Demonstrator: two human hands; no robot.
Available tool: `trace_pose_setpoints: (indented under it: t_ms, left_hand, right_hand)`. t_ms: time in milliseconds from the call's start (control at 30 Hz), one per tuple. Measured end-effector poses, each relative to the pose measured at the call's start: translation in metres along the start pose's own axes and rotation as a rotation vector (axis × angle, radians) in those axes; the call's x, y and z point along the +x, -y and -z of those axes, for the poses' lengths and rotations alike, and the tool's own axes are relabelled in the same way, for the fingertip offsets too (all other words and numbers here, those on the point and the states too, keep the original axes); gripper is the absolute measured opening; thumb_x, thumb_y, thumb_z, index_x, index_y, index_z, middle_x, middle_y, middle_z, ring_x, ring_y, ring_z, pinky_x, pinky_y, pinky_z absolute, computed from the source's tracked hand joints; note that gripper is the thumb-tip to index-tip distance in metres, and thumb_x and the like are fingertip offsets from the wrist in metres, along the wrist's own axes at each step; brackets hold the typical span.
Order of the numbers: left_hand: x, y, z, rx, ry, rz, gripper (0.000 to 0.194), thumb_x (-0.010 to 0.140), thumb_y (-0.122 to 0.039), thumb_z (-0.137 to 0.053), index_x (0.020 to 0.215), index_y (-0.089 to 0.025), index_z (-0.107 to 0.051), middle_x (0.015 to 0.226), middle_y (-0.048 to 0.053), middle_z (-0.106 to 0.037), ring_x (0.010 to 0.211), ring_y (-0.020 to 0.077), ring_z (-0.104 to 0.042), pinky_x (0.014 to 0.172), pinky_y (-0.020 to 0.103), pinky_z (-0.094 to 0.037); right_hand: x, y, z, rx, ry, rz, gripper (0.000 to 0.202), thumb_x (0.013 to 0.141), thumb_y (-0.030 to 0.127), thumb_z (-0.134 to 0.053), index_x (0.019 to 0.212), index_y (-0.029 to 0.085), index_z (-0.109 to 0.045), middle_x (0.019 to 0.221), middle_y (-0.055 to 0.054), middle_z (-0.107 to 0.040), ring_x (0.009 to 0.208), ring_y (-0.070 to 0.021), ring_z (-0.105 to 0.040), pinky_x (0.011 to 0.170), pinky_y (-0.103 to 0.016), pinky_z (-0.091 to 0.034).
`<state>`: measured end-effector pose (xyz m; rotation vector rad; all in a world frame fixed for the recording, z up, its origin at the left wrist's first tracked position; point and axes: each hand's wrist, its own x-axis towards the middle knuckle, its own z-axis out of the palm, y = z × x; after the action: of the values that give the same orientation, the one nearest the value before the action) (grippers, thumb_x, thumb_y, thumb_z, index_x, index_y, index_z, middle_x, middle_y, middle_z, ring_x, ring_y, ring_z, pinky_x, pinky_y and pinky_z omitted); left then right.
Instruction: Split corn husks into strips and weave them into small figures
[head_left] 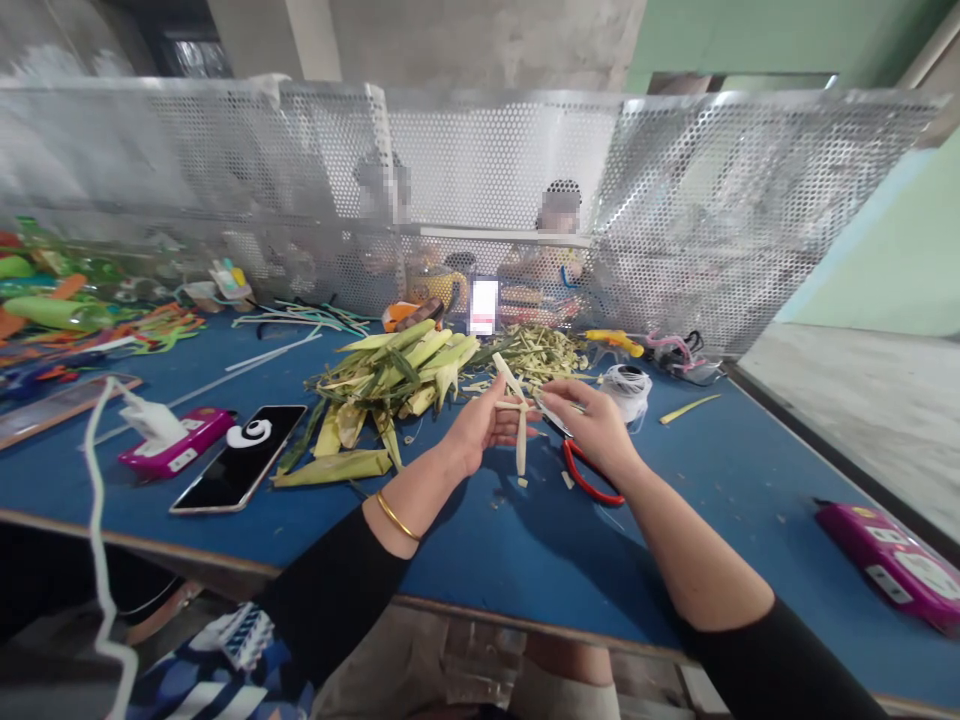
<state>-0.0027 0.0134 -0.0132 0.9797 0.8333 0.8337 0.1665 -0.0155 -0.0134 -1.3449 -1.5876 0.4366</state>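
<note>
The left hand [480, 425], palm turned inward, clamps a cross-shaped husk piece [521, 445]. At the piece's three o'clock, the right hand [592, 420] arches palm-down; whether its fingers grip anything cannot be told. Red-handled tool [581, 475]: its six o'clock. White spool [628, 390]: two o'clock. Husk pile [409, 365]: the piece's ten o'clock.

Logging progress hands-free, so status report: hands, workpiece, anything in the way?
Left hand holding pale crossed strips. Right hand close by, grip unclear. Red-handled tool beside right hand, possibly in the way.
</note>
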Motion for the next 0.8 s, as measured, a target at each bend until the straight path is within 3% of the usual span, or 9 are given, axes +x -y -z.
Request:
trace_pose_setpoints:
  t_ms: [133, 333, 467, 633, 800]
  left_hand:
    - [0.001, 0.002, -0.002, -0.013, 0.042, 0.014, 0.065, 0.09, -0.066, -0.039, 0.098, -0.009, -0.067, 0.082, 0.014, -0.075, 0.071, 0.0197, -0.072, 0.058, 0.023, -0.051]
    - [-0.001, 0.006, -0.004, 0.007, 0.08, -0.007, 0.05, 0.096, -0.05, -0.038, 0.113, -0.012, -0.065, 0.087, 0.012, -0.076, 0.074, 0.0191, -0.073, 0.065, 0.024, -0.053]
    - [-0.002, 0.005, -0.006, 0.062, 0.055, -0.03, 0.039, 0.096, -0.039, -0.043, 0.12, -0.015, -0.062, 0.08, 0.009, -0.075, 0.071, 0.0177, -0.072, 0.064, 0.023, -0.052]
    - [-0.004, -0.002, -0.003, 0.183, -0.019, -0.085, 0.034, 0.089, -0.038, -0.057, 0.111, -0.016, -0.069, 0.09, 0.009, -0.076, 0.076, 0.0182, -0.072, 0.068, 0.026, -0.052]
    - [-0.006, -0.011, 0.003, 0.237, -0.197, -0.229, 0.034, 0.082, -0.045, -0.065, 0.098, -0.016, -0.074, 0.098, 0.009, -0.075, 0.079, 0.0191, -0.07, 0.069, 0.027, -0.05]
  right_hand:
    - [-0.002, -0.006, -0.006, -0.21, 0.094, -0.007, 0.019, 0.079, 0.034, -0.062, 0.093, 0.024, -0.071, 0.089, -0.004, -0.075, 0.086, -0.0227, -0.067, 0.077, -0.033, -0.045]
    - [0.003, -0.022, -0.012, -0.1, 0.075, -0.036, 0.018, 0.077, 0.032, -0.061, 0.089, 0.021, -0.069, 0.089, -0.004, -0.073, 0.086, -0.0207, -0.064, 0.078, -0.031, -0.045]
    - [0.004, -0.021, -0.011, -0.045, 0.176, -0.046, 0.023, 0.079, 0.038, -0.059, 0.069, 0.019, -0.066, 0.066, -0.001, -0.066, 0.066, -0.0169, -0.058, 0.065, -0.028, -0.042]
    - [0.003, -0.011, -0.002, -0.078, 0.029, -0.015, 0.021, 0.08, 0.037, -0.06, 0.075, 0.02, -0.071, 0.074, -0.002, -0.071, 0.068, -0.0168, -0.059, 0.064, -0.027, -0.04]
    - [0.004, -0.01, 0.004, -0.235, -0.048, 0.065, 0.018, 0.081, 0.035, -0.061, 0.075, 0.021, -0.072, 0.068, -0.002, -0.069, 0.063, -0.0166, -0.057, 0.058, -0.026, -0.037]
